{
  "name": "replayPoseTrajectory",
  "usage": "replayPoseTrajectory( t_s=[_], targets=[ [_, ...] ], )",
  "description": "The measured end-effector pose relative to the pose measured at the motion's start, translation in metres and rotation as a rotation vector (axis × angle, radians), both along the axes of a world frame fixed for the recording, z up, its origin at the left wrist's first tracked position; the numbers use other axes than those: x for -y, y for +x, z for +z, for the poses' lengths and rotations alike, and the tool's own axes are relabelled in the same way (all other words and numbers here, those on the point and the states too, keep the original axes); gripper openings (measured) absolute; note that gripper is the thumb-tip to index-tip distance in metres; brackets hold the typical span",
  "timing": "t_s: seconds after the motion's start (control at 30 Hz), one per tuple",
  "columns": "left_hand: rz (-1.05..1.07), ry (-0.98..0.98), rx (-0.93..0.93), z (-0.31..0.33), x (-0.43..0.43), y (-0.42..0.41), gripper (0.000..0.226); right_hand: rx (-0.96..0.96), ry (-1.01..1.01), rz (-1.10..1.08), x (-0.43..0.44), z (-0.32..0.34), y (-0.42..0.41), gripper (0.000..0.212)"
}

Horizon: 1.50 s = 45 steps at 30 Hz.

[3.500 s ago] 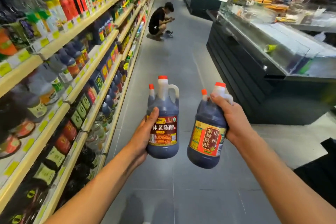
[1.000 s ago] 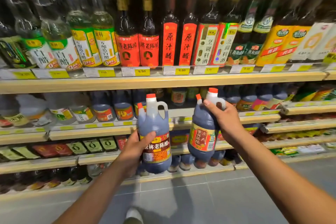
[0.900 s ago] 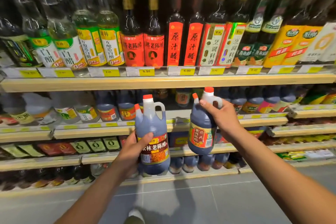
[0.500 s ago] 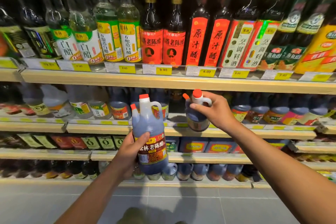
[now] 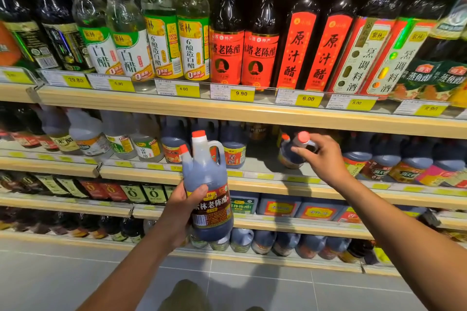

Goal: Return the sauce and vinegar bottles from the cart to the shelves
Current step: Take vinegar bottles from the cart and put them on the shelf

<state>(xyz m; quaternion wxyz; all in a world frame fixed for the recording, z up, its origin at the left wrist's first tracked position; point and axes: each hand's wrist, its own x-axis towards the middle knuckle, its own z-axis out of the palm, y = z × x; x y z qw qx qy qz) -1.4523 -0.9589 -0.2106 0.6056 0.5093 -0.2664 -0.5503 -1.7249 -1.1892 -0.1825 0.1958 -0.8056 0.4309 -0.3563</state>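
Shelves (image 5: 227,111) edged in pale wood fill the view, stacked in tiers and packed with bottles. The left hand (image 5: 180,212) holds a dark plastic vinegar jug (image 5: 206,179) with a red screw cap, a loop handle and a maroon label. It is upright in the air in front of the shelving, level with the second and third tiers, and touches no shelf. The thumb lies across the top of the label, and the other fingers wrap round the back of the jug, out of sight.

The right hand (image 5: 324,156) reaches into the second tier (image 5: 265,180). Its fingers (image 5: 299,151) and thumb curl round the neck and handle of a second jug (image 5: 288,156), dark with a red cap. This jug leans with its cap toward the right. Its base is at the shelf board, in a gap between a red-labelled jug (image 5: 233,155) on its left and a row of dark jugs (image 5: 358,156) on its right. Whether the base sits flat on the board cannot be told.

On the top tier stand tall dark glass bottles with red labels (image 5: 227,58) and clear bottles with green and yellow labels (image 5: 161,45), above yellow price tags (image 5: 241,93). Grey floor tiles (image 5: 75,272) run below the lowest tier.
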Motion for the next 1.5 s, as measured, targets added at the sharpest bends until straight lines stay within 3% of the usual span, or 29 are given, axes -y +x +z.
replayPoseTrajectory(
  t_s=[0.17,0.3,0.43,0.8,0.87,0.97,1.1,1.2,1.27,1.33,1.4,1.5],
  targets=[
    [0.000,0.014,0.054,-0.007,0.007,0.005,0.113,0.080,0.133,-0.018,0.008,-0.005,-0.012,0.013],
    [0.006,0.025,0.058,-0.012,0.010,0.007,0.118,0.158,0.302,-0.126,0.024,-0.006,-0.016,0.036],
    [0.006,0.032,0.071,-0.012,0.014,0.005,0.118,0.139,0.436,-0.175,0.039,0.000,-0.014,0.026],
    [-0.027,0.027,0.096,-0.003,0.022,0.001,0.109,-0.051,0.460,-0.037,0.055,0.014,-0.006,0.050],
    [-0.042,0.023,0.103,0.000,0.023,-0.001,0.108,-0.138,0.489,-0.090,0.058,0.008,-0.008,0.054],
    [-0.058,0.030,0.097,0.008,0.024,-0.006,0.103,-0.238,0.469,-0.218,0.047,0.007,-0.010,0.038],
    [-0.081,0.032,0.079,0.019,0.022,-0.016,0.097,-0.218,0.209,-0.383,0.005,0.005,-0.022,0.034],
    [-0.099,0.015,0.077,0.026,0.024,-0.025,0.095,-0.032,0.142,-0.179,-0.037,0.008,-0.019,0.022],
    [-0.131,-0.004,0.093,0.030,0.026,-0.031,0.097,0.031,0.359,0.090,-0.068,0.022,-0.006,0.024],
    [-0.159,-0.038,0.126,0.035,0.029,-0.039,0.095,0.015,0.553,0.311,-0.088,0.032,0.008,0.049],
    [-0.191,-0.076,0.171,0.040,0.034,-0.050,0.087,-0.020,0.607,0.406,-0.098,0.034,0.020,0.075],
    [-0.216,-0.139,0.211,0.044,0.042,-0.066,0.078,0.036,0.614,0.397,-0.101,0.025,0.025,0.082]
  ],
)
